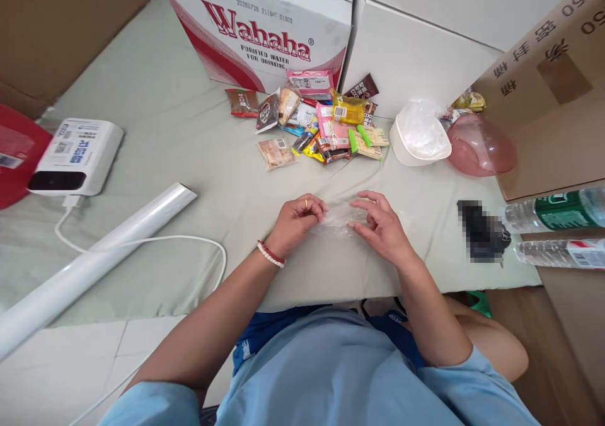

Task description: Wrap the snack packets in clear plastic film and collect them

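A clear plastic bag [333,219] is stretched between my hands, low over the pale green cloth. My left hand [299,221] pinches its left side, fingers curled together. My right hand [382,227] is at the bag's right side, with thumb and fingers spread apart. Beyond them lies a pile of wrapped snacks [334,130], in pink, yellow, brown and clear packets. One flat snack packet [276,154] lies at the pile's near left. To the right of the pile stands a white bowl [409,152] with crumpled clear plastic in it.
A translucent pink bowl [482,152] sits beside the white one. Plastic bottles [562,213] lie at the right by a cardboard box [534,136]. A Wahaha carton [265,35] stands behind. At left are a white device [78,155], its cable [165,238] and a long white tube [123,237].
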Demonstrator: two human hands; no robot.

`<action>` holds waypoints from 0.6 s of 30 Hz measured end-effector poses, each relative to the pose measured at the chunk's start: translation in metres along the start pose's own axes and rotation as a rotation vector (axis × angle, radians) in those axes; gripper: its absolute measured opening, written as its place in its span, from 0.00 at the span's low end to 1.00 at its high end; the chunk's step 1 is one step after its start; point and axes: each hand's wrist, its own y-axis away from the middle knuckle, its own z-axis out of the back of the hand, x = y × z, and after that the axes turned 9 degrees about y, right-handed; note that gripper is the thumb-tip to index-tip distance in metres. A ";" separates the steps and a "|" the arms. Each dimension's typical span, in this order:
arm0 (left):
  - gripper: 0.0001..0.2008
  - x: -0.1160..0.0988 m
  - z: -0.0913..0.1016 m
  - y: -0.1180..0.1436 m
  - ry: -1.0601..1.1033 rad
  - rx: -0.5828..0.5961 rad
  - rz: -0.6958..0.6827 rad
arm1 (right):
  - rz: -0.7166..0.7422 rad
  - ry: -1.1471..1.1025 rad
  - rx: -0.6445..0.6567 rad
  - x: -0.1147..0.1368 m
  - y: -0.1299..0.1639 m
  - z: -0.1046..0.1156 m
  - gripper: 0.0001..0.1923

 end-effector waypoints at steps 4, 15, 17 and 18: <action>0.14 -0.003 -0.002 0.001 0.144 -0.067 0.169 | 0.098 0.025 -0.030 0.005 -0.006 -0.007 0.11; 0.11 -0.001 0.001 -0.004 0.154 -0.323 0.152 | 0.219 0.405 -0.250 0.027 0.091 -0.009 0.23; 0.11 -0.005 0.002 -0.005 0.173 -0.408 0.103 | 0.185 0.420 -0.230 0.029 0.112 -0.012 0.25; 0.12 -0.007 0.002 -0.005 0.182 -0.431 0.088 | 0.172 0.411 -0.192 0.031 0.120 -0.015 0.25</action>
